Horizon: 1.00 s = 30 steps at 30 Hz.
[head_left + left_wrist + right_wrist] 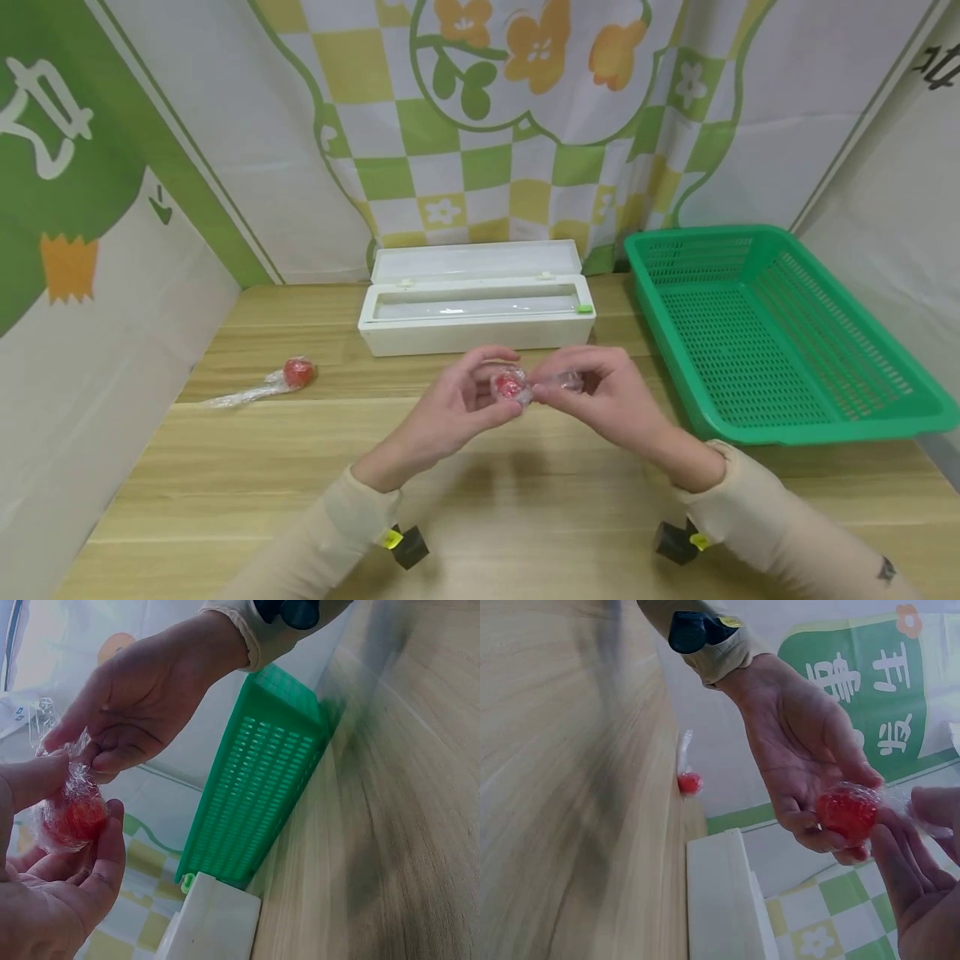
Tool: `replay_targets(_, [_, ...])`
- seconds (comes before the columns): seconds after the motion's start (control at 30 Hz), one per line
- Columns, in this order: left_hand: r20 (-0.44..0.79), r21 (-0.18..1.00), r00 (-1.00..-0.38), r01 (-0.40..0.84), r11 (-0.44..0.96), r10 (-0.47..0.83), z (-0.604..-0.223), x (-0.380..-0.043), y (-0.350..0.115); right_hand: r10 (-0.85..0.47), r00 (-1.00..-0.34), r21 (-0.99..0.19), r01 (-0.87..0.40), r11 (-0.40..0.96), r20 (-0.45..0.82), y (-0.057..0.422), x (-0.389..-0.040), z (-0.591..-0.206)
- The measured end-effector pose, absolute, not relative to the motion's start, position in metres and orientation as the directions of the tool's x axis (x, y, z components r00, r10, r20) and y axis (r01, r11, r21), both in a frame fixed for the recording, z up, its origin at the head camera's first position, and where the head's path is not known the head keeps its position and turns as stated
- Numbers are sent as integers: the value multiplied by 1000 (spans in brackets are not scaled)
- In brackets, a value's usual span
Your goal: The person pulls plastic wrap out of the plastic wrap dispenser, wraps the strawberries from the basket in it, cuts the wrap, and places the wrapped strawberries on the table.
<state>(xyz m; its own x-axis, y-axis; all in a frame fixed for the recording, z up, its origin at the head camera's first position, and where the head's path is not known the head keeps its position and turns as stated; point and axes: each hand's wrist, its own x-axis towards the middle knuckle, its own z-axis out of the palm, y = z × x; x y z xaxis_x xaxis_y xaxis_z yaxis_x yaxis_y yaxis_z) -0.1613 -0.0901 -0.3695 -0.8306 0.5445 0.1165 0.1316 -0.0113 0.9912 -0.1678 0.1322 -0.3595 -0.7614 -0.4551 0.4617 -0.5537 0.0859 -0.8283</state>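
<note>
Between the fingers and thumb of my left hand point(442, 408) is a small red ball wrapped in clear plastic film point(509, 385). My right hand point(607, 400) pinches the gathered end of the film, its loose tail point(572, 381) showing past the fingers. The left wrist view shows the red ball point(73, 819) with crumpled film around it and bunched toward the right hand point(142, 697). In the right wrist view the left hand point(795, 750) holds the wrapped ball point(847, 812) from below and behind. Both hands are raised above the wooden table.
A second wrapped red ball point(298, 372) with a long twisted film tail lies on the table point(300, 475) at left. Behind the hands stands a white film box point(476, 337) with its lid raised. At right sits a green plastic basket point(750, 358). Printed curtains point(510, 183) hang behind.
</note>
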Motion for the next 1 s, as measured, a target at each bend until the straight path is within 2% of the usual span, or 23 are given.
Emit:
replay_targets(0.17, [95,995,-838,102,-18,537,-371,-163,-91,-521,-760,-872,-487,60,389,139,-169,-354])
replay_targets(0.33, [90,993,-855,117,21,510,-371,-163,-90,-446,-826,-899,-427,99,344,142,-170,-352])
replay_targets(0.63, [145,988,-857,150,-30,495,-373,-163,-88,-345,-912,-960,-268,83,224,141,-174,-355])
replay_targets(1.0, [185,982,-868,180,-55,461,-375,-163,-86,-325,-936,-990,-139,-10,134,136,-176,-363])
